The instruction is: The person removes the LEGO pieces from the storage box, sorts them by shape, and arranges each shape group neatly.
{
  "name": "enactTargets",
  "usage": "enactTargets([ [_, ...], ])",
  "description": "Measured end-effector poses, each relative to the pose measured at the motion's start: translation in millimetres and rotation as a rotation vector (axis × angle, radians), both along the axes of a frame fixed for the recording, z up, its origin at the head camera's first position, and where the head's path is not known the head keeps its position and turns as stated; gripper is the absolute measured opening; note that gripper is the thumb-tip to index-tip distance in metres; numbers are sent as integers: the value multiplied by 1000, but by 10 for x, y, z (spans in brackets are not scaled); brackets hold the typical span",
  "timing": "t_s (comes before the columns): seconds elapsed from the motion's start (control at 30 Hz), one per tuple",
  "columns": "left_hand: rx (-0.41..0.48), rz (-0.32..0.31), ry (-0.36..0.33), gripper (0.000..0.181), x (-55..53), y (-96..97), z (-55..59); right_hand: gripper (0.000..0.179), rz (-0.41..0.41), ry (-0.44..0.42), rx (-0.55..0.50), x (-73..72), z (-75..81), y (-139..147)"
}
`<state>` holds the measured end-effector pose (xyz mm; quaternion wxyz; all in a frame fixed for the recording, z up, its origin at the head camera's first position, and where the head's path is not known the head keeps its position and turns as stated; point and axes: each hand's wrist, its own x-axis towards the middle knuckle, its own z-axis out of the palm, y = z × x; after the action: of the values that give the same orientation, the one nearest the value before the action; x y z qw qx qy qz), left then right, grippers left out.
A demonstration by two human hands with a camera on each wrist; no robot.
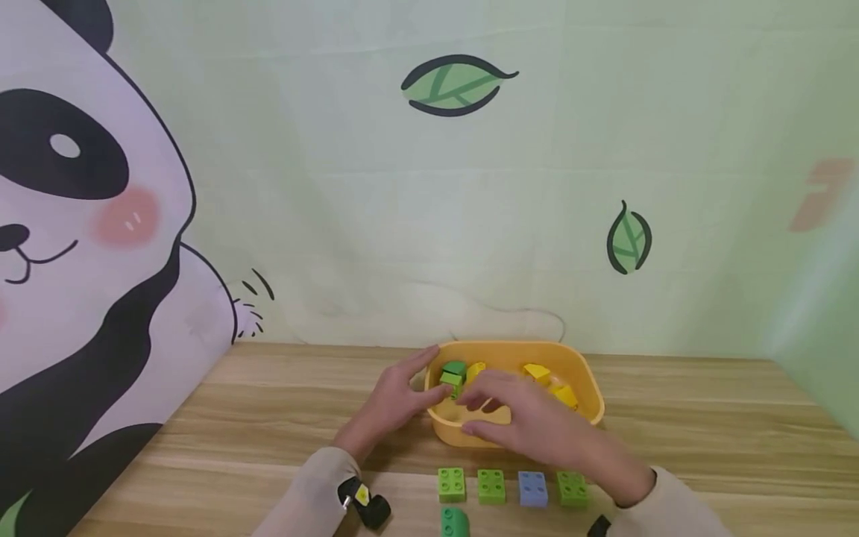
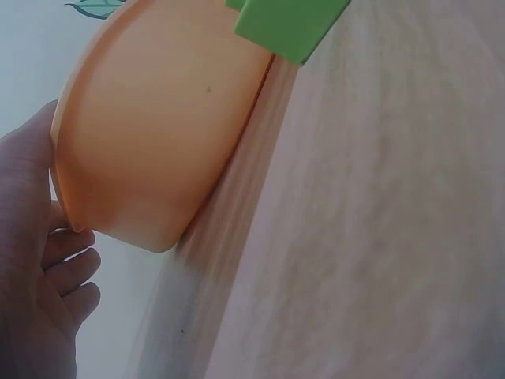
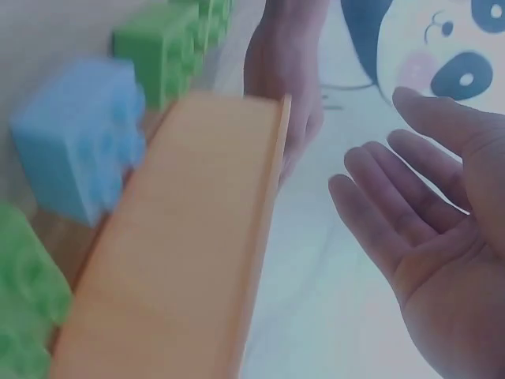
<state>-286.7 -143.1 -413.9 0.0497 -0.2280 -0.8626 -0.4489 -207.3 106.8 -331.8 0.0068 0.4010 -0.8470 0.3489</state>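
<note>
An orange-yellow plastic bin stands near the back of the table with toy building bricks inside. My left hand grips its left end, thumb over the rim and fingers along the outside; the left wrist view shows this hand at the bin's edge. Over the bin hovers my right hand, fingers loosely bent. Nothing is between the fingers of this hand in the right wrist view. Green bricks lie at the bin's left, yellow bricks at its middle and right.
In front of the bin, a row holds a light green brick, another green brick, a blue brick and a green brick by the right wrist. Nearer lies a darker green rounded brick. A printed curtain hangs behind.
</note>
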Motion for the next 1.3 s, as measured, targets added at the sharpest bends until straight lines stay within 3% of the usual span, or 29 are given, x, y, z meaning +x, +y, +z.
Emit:
enactTargets([
  [0.17, 5, -3, 1, 78, 3, 10, -7, 21, -53, 61, -2, -226, 19, 22],
  [0.4, 17, 11, -10, 78, 6, 1, 1, 27, -97, 16, 63, -469, 11, -24],
  [0.7, 18, 1, -7, 79, -4, 7, -4, 28, -73, -4, 175, -751, -81, -107],
  [1.03, 16, 7, 3, 78, -2, 2, -12, 31, -31, -3, 236, -895, -224, -247],
  [1.3, 21, 3, 18, 78, -20, 11, -21, 32, 30, 69, 279, -952, -263, -289],
])
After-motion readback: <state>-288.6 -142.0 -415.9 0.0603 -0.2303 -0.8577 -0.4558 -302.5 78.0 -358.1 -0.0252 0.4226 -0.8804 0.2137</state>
